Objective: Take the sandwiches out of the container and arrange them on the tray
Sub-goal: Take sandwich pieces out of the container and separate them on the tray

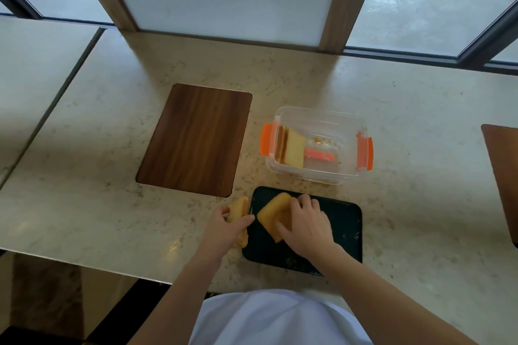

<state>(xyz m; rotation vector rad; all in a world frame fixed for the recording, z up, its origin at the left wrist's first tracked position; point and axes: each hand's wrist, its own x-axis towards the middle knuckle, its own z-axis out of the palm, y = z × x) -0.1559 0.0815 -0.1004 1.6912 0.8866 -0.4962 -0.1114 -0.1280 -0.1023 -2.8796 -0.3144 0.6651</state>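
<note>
Sandwiches are mid-arrangement, so we're at the fiddly part. Our right hand (307, 223) is pressed down on one sandwich (273, 213) lying at an angle on the dark tray (346, 228), fingers curled over its far edge and thumb along the near side. Our left hand (227, 225) is wrapped around a second sandwich (238, 209), held on edge just off the tray's left rim, over the table (112, 126). To do this bit well, we'd straighten the tilted one first and slide it toward a corner, since there's loads of bare tray to the right. Then we'd bring the left one in beside it, touching but not overlapping. Easy grip though, this bread looks soft and would probably squash or shed crumbs. The clear container (316, 120) with orange clips sits just behind the tray, and there's at least one more sandwich (291, 147) leaning against its left wall, so we're not done yet.
</note>
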